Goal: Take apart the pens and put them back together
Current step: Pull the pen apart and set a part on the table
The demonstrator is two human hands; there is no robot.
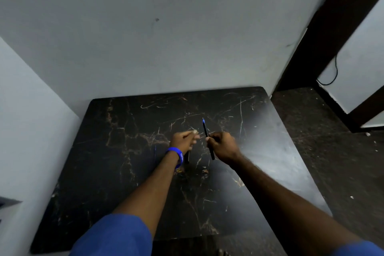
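My right hand [223,146] grips a slim black pen [205,131] around its middle. The pen's blue tip points away from me and its rear end sticks out below my fingers. My left hand [182,139], with a blue wristband, is just left of the pen with its fingers curled together and blurred. I cannot tell whether it holds a small part. A short dark pen piece [188,157] shows just under the left hand's heel. A thin blue refill-like line [155,150] lies on the table left of my left wrist.
The black marble-patterned table [116,172] stands in a corner, with grey walls behind and to the left. Dark floor and a dark door frame [324,33] are to the right, and a black cable hangs there.
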